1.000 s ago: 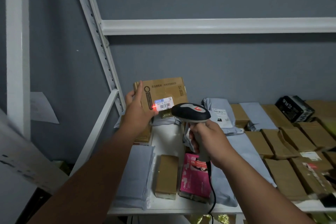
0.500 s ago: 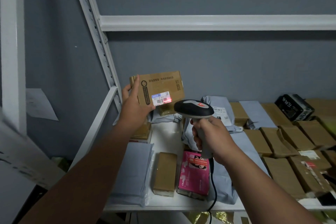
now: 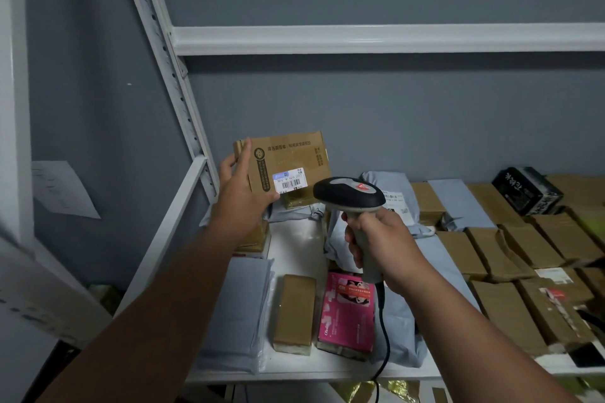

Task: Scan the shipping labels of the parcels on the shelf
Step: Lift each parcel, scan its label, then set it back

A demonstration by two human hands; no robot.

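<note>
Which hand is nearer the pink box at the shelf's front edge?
Right. The right hand grips the scanner handle just above the pink box; the left hand is up at the back, holding the cardboard parcel.

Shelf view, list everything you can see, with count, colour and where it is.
Held cardboard box: one, brown, upright at back left.
Shipping label: one, white and blue, on the held box.
Barcode scanner: one, black and grey, corded, aimed at the label.
Pink box: one, front centre.
Small cardboard box: one, brown, left of the pink box.
Grey mailer bags: several, front left, centre.
Brown parcels: many, right.
Black box: one, back right.
Shelf: white.
Left hand: holds the box.
Right hand: grips the scanner.
</note>
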